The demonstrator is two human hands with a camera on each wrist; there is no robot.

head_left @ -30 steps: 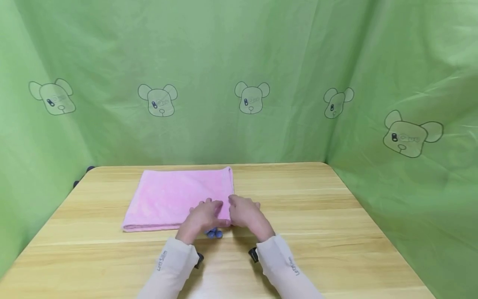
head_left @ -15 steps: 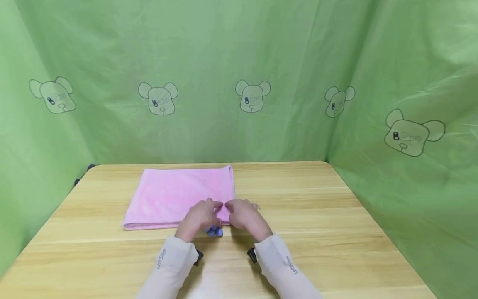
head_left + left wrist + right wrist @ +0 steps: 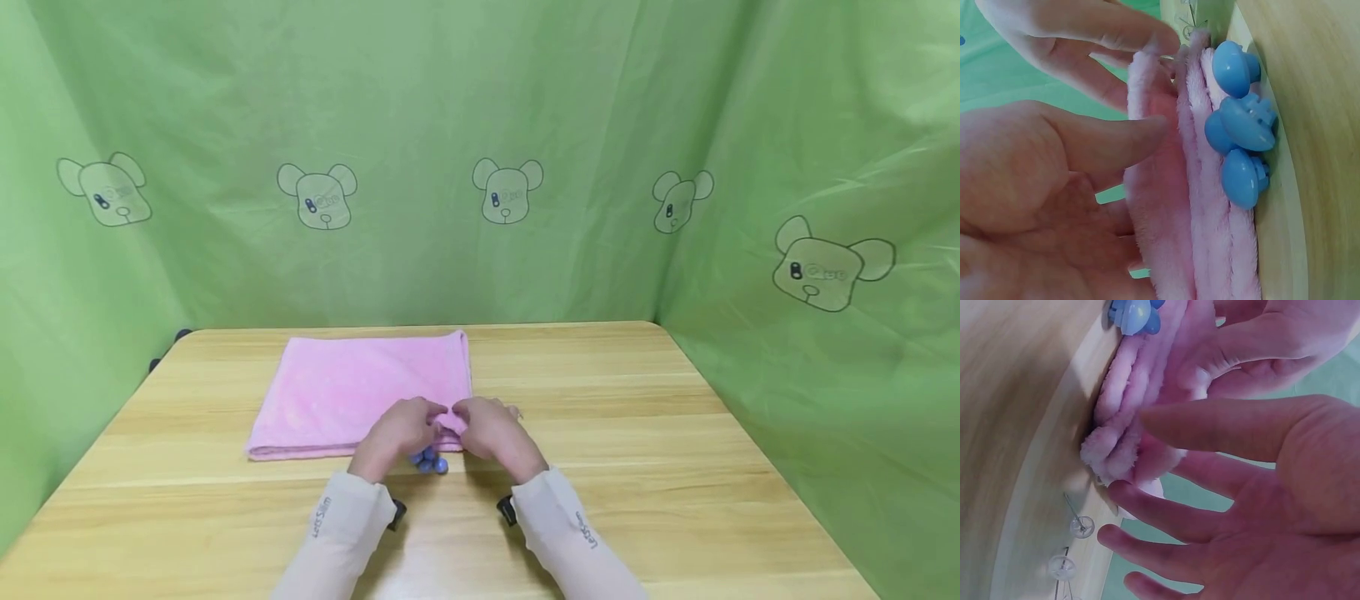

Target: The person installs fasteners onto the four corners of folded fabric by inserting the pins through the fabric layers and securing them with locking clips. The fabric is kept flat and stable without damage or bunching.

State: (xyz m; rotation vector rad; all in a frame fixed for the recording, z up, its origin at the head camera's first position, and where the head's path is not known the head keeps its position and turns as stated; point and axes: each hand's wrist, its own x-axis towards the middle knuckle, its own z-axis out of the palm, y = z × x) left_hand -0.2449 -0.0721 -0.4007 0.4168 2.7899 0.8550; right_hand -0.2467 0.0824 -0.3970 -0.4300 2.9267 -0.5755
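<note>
A folded pink plush towel (image 3: 352, 383) lies on the table, its stacked layers showing along the near edge. At its near right corner my left hand (image 3: 403, 427) pinches the raised top layer, thumb in front and fingers behind. My right hand (image 3: 497, 429) pinches the same layer beside it, thumb and index finger on the cloth, while its other fingers spread loosely. Against the towel's near edge, below my left hand, sit several blue mushroom-shaped plastic caps (image 3: 1241, 178) with pronged bases. Clear round-headed pins (image 3: 1082, 526) lie on the wood beside my right fingertips.
The pale wooden table (image 3: 637, 500) extends to both sides and toward me. Green curtains (image 3: 420, 100) printed with bear heads stand behind it and along its sides. A black wrist device (image 3: 507, 510) shows under the right sleeve.
Both hands have drawn closer at the towel's corner, with thumbs and fingers coming together. The top layer between them is now bunched up and lifted. The blue caps stay by the edge.
</note>
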